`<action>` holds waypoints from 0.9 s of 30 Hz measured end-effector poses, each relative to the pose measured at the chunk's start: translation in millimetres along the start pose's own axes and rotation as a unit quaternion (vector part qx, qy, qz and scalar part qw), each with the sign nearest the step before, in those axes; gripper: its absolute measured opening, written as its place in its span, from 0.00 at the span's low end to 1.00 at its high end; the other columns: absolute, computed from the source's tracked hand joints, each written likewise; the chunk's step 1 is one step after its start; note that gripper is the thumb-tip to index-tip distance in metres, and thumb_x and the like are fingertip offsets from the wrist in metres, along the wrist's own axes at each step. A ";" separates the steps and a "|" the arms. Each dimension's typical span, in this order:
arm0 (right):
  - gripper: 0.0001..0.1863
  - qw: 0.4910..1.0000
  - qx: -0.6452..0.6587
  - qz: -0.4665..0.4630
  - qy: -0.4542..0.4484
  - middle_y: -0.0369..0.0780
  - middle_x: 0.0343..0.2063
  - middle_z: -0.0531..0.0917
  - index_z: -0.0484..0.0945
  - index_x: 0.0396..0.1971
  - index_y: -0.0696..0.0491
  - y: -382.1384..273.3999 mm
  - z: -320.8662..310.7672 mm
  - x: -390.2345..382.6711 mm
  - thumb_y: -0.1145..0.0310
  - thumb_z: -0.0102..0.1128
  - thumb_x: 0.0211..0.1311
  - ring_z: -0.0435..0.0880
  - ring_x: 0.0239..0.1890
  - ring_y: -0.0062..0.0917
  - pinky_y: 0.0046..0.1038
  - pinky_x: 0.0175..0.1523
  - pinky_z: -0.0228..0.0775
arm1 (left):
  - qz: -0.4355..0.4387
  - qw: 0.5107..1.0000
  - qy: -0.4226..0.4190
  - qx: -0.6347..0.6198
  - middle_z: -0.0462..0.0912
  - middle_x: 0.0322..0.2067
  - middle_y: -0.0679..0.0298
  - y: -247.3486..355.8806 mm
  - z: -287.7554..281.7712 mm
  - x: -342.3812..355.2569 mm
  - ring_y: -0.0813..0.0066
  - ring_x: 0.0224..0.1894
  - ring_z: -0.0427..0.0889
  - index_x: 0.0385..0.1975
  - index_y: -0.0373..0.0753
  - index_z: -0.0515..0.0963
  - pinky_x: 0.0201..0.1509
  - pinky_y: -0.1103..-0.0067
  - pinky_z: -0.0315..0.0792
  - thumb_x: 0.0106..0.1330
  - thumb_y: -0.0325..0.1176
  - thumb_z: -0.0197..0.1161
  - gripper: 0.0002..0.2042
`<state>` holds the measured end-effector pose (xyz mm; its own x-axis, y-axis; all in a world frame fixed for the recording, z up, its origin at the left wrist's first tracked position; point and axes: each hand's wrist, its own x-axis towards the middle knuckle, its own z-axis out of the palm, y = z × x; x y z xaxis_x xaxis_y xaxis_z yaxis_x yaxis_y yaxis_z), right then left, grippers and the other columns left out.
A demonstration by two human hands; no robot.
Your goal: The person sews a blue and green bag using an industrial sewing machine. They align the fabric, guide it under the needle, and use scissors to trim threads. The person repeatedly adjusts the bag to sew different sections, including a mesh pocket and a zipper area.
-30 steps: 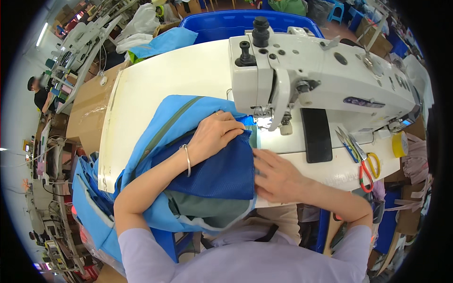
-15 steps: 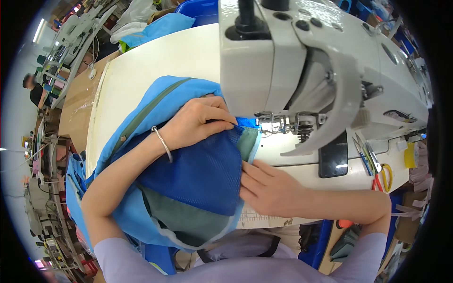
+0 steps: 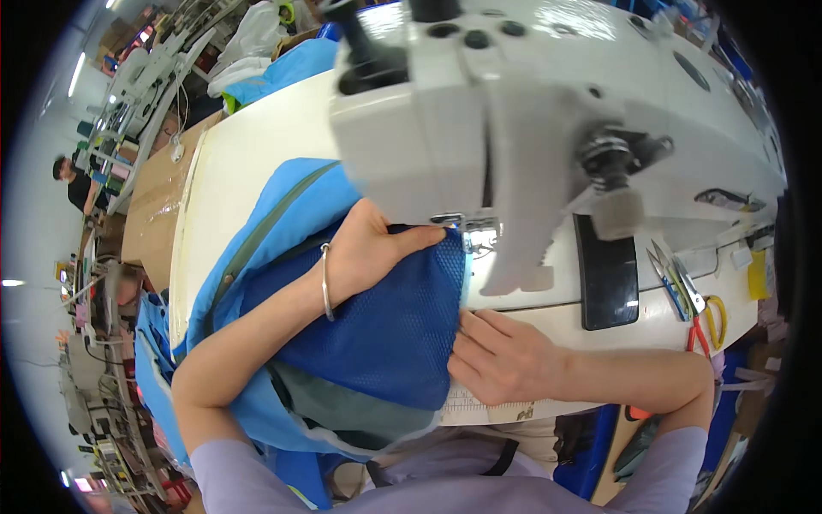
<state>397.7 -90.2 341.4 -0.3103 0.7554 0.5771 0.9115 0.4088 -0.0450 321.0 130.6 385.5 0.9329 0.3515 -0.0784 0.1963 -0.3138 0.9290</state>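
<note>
A blue garment piece with a dark blue mesh panel (image 3: 377, 330), grey-green cloth (image 3: 338, 403) and light blue outer fabric (image 3: 282, 193) lies partly on the sewing table. Its right edge runs up to the presser foot (image 3: 479, 236) of a white sewing machine (image 3: 548, 103). My left hand (image 3: 370, 253), a silver bangle at its wrist, grips the mesh just left of the foot, thumb tip close to it; its other fingers are mostly hidden. Lower down, my right hand (image 3: 505, 355) pinches the mesh panel's right edge between curled fingers and thumb.
Right of the machine head lie a dark phone (image 3: 608, 278) and scissors with red and yellow handles (image 3: 706, 321). Light blue cloth (image 3: 287, 73) and plastic bags lie behind the table. A cardboard sheet (image 3: 167, 201) adjoins its left edge. Another person (image 3: 79, 184) is far left.
The mesh edge now lies flat over the grey-green cloth and lines up with the foot. My left thumb has stretched toward the foot; my right fingers have curled onto the edge. The view has shifted.
</note>
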 end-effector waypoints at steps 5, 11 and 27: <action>0.11 0.999 -0.041 -0.001 0.008 0.45 0.28 0.82 0.80 0.27 0.61 -2.4 3.7 0.1 0.68 0.62 0.47 0.83 0.42 0.40 0.32 0.41 0.74 | 0.026 0.988 -0.032 0.147 0.90 0.38 0.61 -7.3 -1.2 0.4 0.80 0.41 0.84 0.43 0.33 0.85 0.47 0.78 0.77 0.65 0.30 0.72 0.10; 0.10 0.998 -0.057 -0.004 0.031 0.43 0.26 0.81 0.80 0.24 0.60 -2.3 7.8 0.2 0.68 0.63 0.47 0.82 0.40 0.38 0.31 0.38 0.71 | -0.007 0.980 -0.006 0.198 0.89 0.35 0.61 -16.3 -2.3 3.5 0.80 0.36 0.83 0.39 0.33 0.85 0.42 0.78 0.77 0.62 0.28 0.73 0.09; 0.10 0.999 -0.042 -0.007 0.019 0.41 0.21 0.80 0.79 0.20 0.58 -11.6 3.1 0.9 0.66 0.63 0.46 0.83 0.37 0.38 0.29 0.36 0.66 | -0.011 0.987 0.031 0.155 0.90 0.34 0.62 -0.5 9.9 -13.7 0.80 0.37 0.85 0.38 0.35 0.88 0.44 0.79 0.79 0.64 0.31 0.73 0.07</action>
<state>386.0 -92.7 339.8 -0.3144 0.7298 0.6070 0.9272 0.3732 0.0315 311.1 117.2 382.6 0.9085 0.4125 -0.0665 0.3092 -0.5569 0.7709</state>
